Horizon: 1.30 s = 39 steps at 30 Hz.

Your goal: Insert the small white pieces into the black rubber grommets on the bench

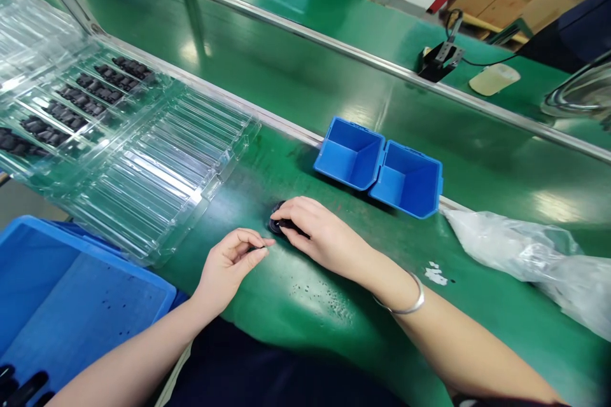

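Note:
My right hand [317, 229] has its fingers closed round a small black round part [273, 224] close to the green work surface; much of the part is hidden under the fingers. Just to its left, my left hand [236, 257] is in a pinch, thumb against forefinger. A tiny dark piece [256, 248] shows between those fingertips, too small to name. The hands are apart by a narrow gap. In front of my body, many tiny black bits [329, 302] lie scattered on the green surface.
Clear plastic trays [157, 172] lie at the left, one with rows of black parts [71, 105]. A large blue crate [95, 292] stands lower left. Two small blue bins [405, 184] sit beyond my hands. Plastic bags [520, 248] and white scraps [435, 275] are at right. A metal rail [305, 32] crosses behind.

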Tool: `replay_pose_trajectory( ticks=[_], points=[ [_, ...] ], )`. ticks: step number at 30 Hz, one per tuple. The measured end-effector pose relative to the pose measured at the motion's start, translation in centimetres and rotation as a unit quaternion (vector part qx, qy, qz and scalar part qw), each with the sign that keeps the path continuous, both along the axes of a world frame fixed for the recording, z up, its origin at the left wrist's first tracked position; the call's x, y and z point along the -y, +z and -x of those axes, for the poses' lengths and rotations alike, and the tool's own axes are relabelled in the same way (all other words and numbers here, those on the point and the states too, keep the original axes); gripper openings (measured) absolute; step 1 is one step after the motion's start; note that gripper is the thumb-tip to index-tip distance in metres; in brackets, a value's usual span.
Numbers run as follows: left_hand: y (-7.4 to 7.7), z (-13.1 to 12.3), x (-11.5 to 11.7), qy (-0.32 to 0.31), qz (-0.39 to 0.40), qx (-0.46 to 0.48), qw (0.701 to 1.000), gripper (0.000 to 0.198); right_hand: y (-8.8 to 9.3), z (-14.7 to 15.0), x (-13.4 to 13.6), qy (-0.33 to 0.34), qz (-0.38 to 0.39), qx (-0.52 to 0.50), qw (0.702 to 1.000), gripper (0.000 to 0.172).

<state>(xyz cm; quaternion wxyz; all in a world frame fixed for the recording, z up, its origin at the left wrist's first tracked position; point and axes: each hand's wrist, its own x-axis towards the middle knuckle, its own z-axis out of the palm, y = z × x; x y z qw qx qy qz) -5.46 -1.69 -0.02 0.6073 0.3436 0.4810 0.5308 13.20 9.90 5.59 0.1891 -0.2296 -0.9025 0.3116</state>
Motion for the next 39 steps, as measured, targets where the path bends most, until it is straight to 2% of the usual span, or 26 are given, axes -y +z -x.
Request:
replay_pose_trajectory(
  ticks=[8,12,14,18,20,22,26,31,34,39],
  points=[
    [0.1,0.0,-0.1,-0.003,0.003,-0.015,1.0,0.009,-0.2,0.6,0.1,0.005,-0.026,0.03,0.999,0.022],
    [0.2,-0.1,-0.2,-0.001,-0.001,-0.022,1.0,0.01,0.7,0.2,0.0,0.003,-0.057,0.041,0.998,0.024],
    [0.3,-0.1,-0.2,0.002,-0.004,-0.03,1.0,0.01,1.8,-0.8,-0.2,-0.042,-0.077,0.026,0.996,0.029],
    [0.5,-0.2,-0.1,0.0,0.006,-0.048,0.999,0.011,3.2,-4.3,0.0,-0.233,-0.133,-0.03,0.963,0.024],
    [0.3,-0.1,0.0,-0.002,0.016,-0.05,0.999,0.012,2.8,-6.3,0.7,-0.298,-0.135,-0.035,0.944,0.021],
    [0.0,0.0,0.1,0.001,0.018,-0.053,0.998,0.014,1.6,-8.2,1.8,-0.32,-0.116,-0.024,0.94,0.023],
    [-0.5,0.2,0.2,0.015,0.001,-0.081,0.997,0.017,-1.3,-10.2,4.9,-0.294,-0.066,0.011,0.954,0.046],
    [0.4,0.1,-0.3,0.002,-0.017,-0.179,0.984,0.026,-3.2,-9.0,6.8,-0.208,-0.097,0.045,0.972,0.077],
    [1.0,0.1,-1.3,-0.035,-0.023,-0.302,0.952,0.046,-3.8,-7.9,6.2,-0.182,-0.118,0.041,0.975,0.082],
    [1.4,0.8,-4.3,-0.146,-0.062,-0.455,0.877,0.092,-4.5,-7.3,4.9,-0.145,-0.134,0.018,0.98,0.077]
  ],
)
